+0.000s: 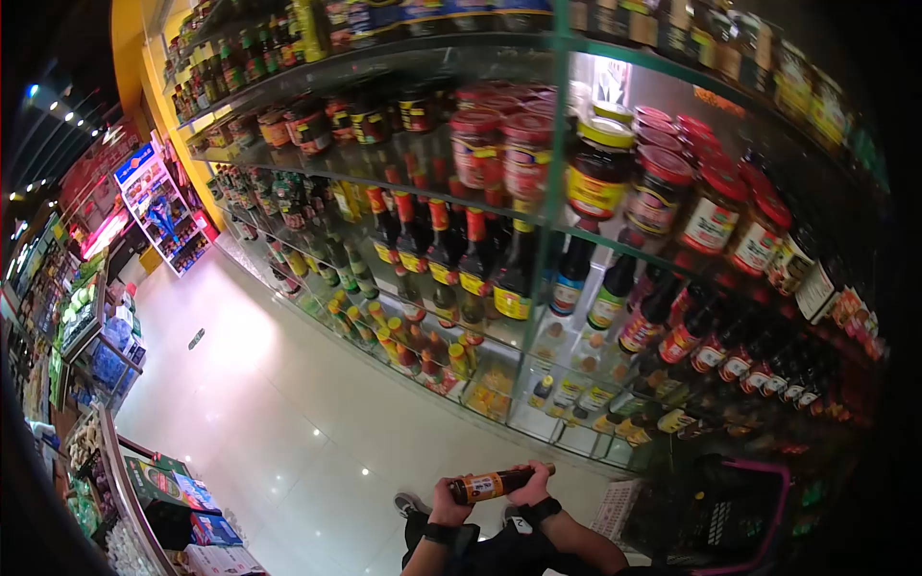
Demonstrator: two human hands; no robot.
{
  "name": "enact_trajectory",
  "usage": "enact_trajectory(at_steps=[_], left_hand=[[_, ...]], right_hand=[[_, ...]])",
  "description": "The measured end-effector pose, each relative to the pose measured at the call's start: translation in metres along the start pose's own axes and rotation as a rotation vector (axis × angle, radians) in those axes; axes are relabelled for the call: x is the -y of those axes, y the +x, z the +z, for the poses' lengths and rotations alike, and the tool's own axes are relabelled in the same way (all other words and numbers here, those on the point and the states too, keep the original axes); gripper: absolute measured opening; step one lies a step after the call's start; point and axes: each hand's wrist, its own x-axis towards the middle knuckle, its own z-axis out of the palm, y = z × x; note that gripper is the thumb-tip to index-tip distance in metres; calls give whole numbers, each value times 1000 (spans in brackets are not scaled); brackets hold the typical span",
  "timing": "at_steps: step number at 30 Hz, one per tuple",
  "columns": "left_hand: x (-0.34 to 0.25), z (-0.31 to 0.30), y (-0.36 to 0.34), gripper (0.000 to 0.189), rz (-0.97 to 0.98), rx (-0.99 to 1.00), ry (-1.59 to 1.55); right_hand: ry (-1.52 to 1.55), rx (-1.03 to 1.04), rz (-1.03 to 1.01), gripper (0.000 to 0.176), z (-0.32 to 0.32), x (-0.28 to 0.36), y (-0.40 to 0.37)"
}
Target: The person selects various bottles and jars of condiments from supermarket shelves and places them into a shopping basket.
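Note:
A dark sauce bottle (pixel 488 486) with an orange-and-white label lies nearly level in front of my body, low in the view. Its base end is gripped by my left hand (pixel 448 506), fingers wrapped round it. At the neck end, my right hand (pixel 531 489) is closed on the bottle too, with the cap showing just past the fingers. Both wrists wear black bands. My shoes show on the floor behind the hands.
Glass shelves (pixel 461 197) of jars and sauce bottles rise ahead. A dark basket with a pink rim (pixel 789 490) stands at lower right, near a pale crate (pixel 616 507). Boxes (pixel 154 480) and produce line the left, beside the tiled floor (pixel 317 394).

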Motion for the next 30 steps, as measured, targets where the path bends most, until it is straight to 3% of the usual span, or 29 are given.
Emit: enact_trajectory(at_steps=[1,3,5,6,7,11,12,14,15,17,18,21,22,25,26,29,30], left_hand=[[-14,-14,7,24,-141,59,-288],[-48,-19,9,27,-121,175,-135],[-96,17,-17,33,269,112,1338],[-115,10,-15,39,377,83,1654],[-136,2,-16,39,380,89,1653],[-215,-13,-27,29,386,171,1507],[-225,-32,-14,28,154,138,620],[-242,-90,22,30,-78,90,-271],[-244,-133,47,34,71,147,179],[-266,-154,49,39,222,201,620],[-284,-146,32,40,47,126,85],[-329,-161,25,43,-70,30,-350],[-348,-156,16,45,-74,-9,-374],[-386,-139,3,48,107,-75,-18],[-400,-146,8,48,-33,-39,-328],[-428,-154,34,48,-187,-3,-666],[-442,-149,41,48,-113,-47,-615]], right_hand=[[-3,7,-4,15,9,-10,2],[-113,30,-51,16,29,-36,4],[-94,52,-99,17,55,-71,-1],[-46,48,-80,17,65,-86,-1],[2,45,-62,18,75,-104,-1],[-7,84,-104,17,109,-175,20],[-36,84,-145,17,127,-194,12],[-87,88,-159,17,144,-228,30],[-140,94,-176,17,153,-241,37],[-192,141,-176,15,174,-276,34],[-239,163,-207,14,187,-295,31],[-271,181,-194,12,208,-340,41],[-266,150,-150,13,218,-354,38],[-253,106,-65,13,242,-385,47],[-256,84,-18,13,250,-392,53],[-253,67,11,12,276,-406,85],[-255,73,6,12,288,-412,97]])
